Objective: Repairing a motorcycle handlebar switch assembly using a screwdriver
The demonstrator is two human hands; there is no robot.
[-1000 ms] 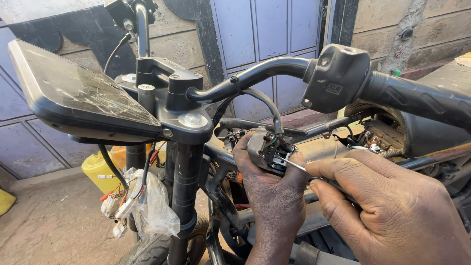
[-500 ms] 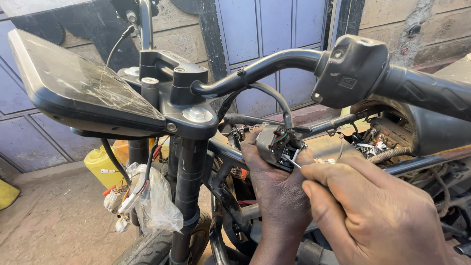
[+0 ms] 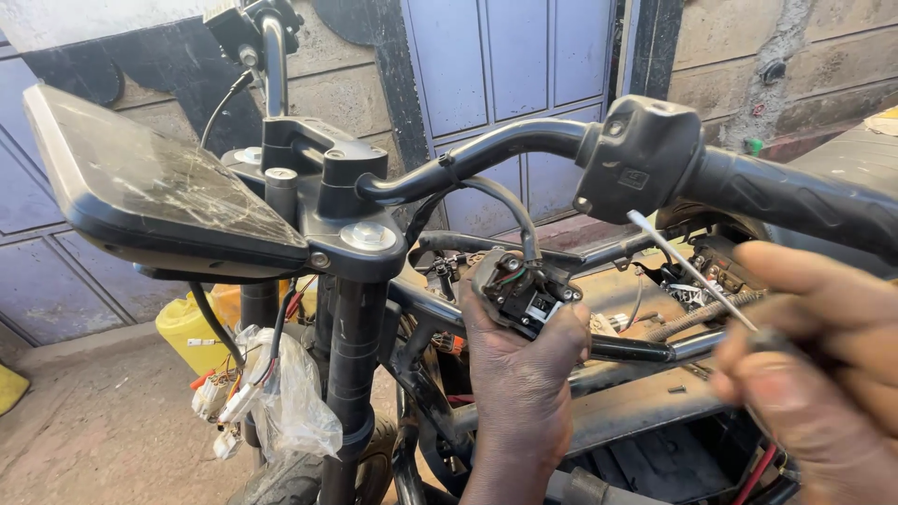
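Left hand (image 3: 519,374) grips a small black switch unit (image 3: 519,290) with its wiring exposed, just below the handlebar (image 3: 486,150) and beside the frame tube (image 3: 636,348); right hand (image 3: 814,374) pinches a thin metal screwdriver (image 3: 687,266), tip raised toward the black switch housing (image 3: 641,159), clear of the unit. Risk, as I judge it: the slim tip could slip into the thin coloured wires (image 3: 510,276) and nick or pull one loose, since the unit is steadied by fingers alone. Any small screw freed here could drop into the open frame below and be hard to find.
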